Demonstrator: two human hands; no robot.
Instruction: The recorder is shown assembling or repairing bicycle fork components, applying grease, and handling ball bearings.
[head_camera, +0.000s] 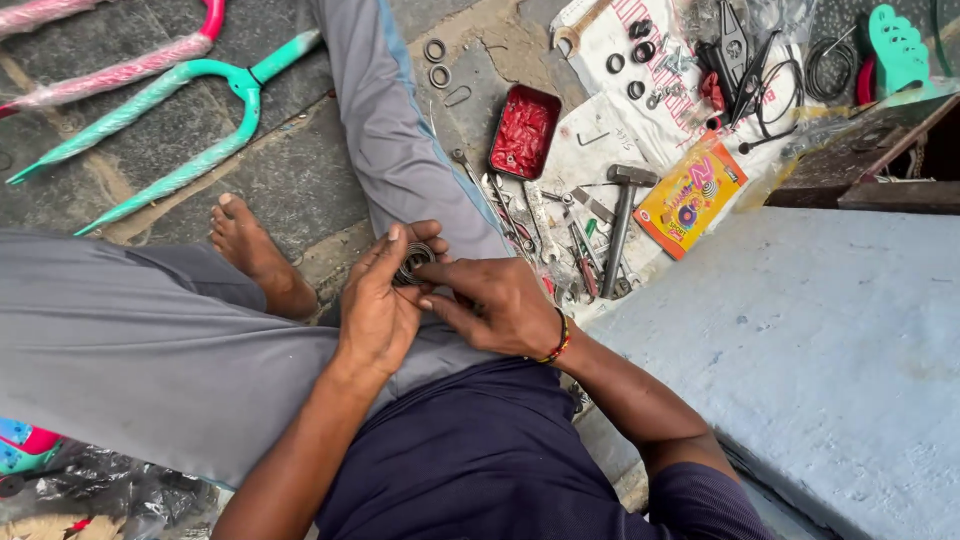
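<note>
My left hand (377, 300) and my right hand (492, 303) meet over my lap, both gripping a small round metal bearing ring (412, 262). The left hand's fingers wrap it from the left, with the thumb on top. From the right, my right hand's fingertips press on the ring. A beaded band sits on my right wrist. My grey-trousered legs and a bare foot (247, 243) lie below the hands.
A teal bicycle fork (190, 120) lies on the stone floor at upper left beside pink wrapped tubes. A red tin (524, 131), a hammer (622, 222), wrenches, rings, pliers and an orange packet (690, 195) are spread ahead. A pale blue slab (820, 350) fills the right.
</note>
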